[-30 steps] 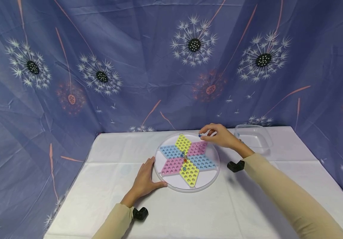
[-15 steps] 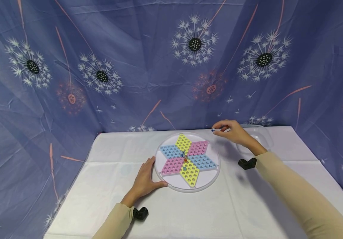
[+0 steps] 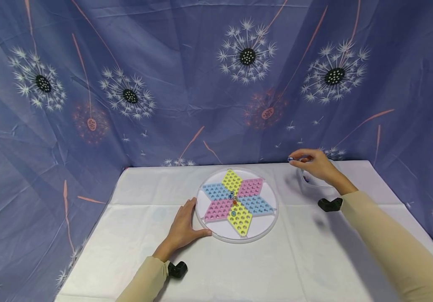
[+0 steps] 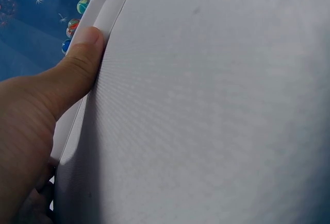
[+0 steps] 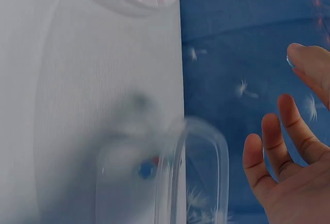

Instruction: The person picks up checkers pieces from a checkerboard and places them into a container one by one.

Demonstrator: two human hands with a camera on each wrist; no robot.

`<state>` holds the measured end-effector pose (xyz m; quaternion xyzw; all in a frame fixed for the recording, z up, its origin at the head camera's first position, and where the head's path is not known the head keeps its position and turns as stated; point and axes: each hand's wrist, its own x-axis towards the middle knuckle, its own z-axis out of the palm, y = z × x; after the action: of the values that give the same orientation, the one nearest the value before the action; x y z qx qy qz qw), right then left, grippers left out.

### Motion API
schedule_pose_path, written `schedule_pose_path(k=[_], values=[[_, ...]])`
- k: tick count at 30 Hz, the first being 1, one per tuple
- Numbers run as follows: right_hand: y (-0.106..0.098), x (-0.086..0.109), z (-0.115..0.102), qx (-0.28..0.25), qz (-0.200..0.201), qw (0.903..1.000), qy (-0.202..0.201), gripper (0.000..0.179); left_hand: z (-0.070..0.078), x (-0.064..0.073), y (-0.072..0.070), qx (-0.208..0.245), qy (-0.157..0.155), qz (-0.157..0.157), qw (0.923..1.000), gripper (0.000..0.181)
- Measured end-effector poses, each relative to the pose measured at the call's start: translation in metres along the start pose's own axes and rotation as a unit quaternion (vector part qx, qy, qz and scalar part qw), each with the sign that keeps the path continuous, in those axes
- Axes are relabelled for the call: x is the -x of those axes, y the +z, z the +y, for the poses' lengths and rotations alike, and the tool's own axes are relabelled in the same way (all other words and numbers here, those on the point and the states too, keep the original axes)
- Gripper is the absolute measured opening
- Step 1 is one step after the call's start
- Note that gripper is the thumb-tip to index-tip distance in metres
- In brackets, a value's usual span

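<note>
A round Chinese checkers board (image 3: 263, 224) with a yellow, pink and blue star lies on the table. Several marbles (image 3: 231, 195) sit near its middle. My left hand (image 3: 180, 228) rests spread along the board's left rim, thumb on the edge; its lower fingers are partly hidden in the left wrist view. Between thumb and index finger, my right hand (image 3: 316, 165) pinches a small blue marble (image 3: 290, 159) up at the back right. That hand is over the clear plastic container (image 5: 201, 127), where a blue marble (image 5: 147, 169) and a bit of red show.
The white-covered table (image 3: 126, 243) ends at the back against a blue curtain (image 3: 186, 84) with dandelion prints. A black wrist camera (image 3: 177, 270) is worn on the left wrist, and another black camera (image 3: 330, 204) on the right.
My right hand has moved right, from above the board's far right edge to over the clear container, still pinching the blue marble. My left hand stays at the rim.
</note>
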<state>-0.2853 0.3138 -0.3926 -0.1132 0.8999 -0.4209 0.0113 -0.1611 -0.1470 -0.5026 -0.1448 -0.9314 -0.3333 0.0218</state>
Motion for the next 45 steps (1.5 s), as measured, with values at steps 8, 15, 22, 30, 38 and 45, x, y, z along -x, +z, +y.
schedule_pose_path(k=[8,15,22,30,38,45], values=[[-0.020,0.007,0.024,0.008,0.018,0.9996,0.018,0.051,0.000,-0.001,0.001,-0.005,-0.007,-0.005,1.0000,0.125],[-0.030,0.013,0.041,0.026,0.033,0.9986,0.032,0.053,0.001,-0.001,0.000,-0.002,0.004,0.001,1.0000,0.124],[-0.035,0.016,0.049,0.023,0.047,0.9979,0.037,0.051,0.002,-0.001,-0.002,0.001,0.005,0.001,1.0000,0.123],[-0.034,0.013,0.059,0.032,0.057,0.9968,0.048,0.055,0.001,0.000,-0.001,-0.003,0.000,0.001,1.0000,0.124],[-0.026,0.009,0.069,0.026,0.047,0.9948,0.087,0.057,0.001,0.000,-0.002,0.000,0.006,0.002,1.0000,0.124],[-0.022,0.007,0.073,0.048,0.036,0.9919,0.112,0.058,0.000,0.000,0.000,-0.003,0.011,0.008,0.9999,0.124]])
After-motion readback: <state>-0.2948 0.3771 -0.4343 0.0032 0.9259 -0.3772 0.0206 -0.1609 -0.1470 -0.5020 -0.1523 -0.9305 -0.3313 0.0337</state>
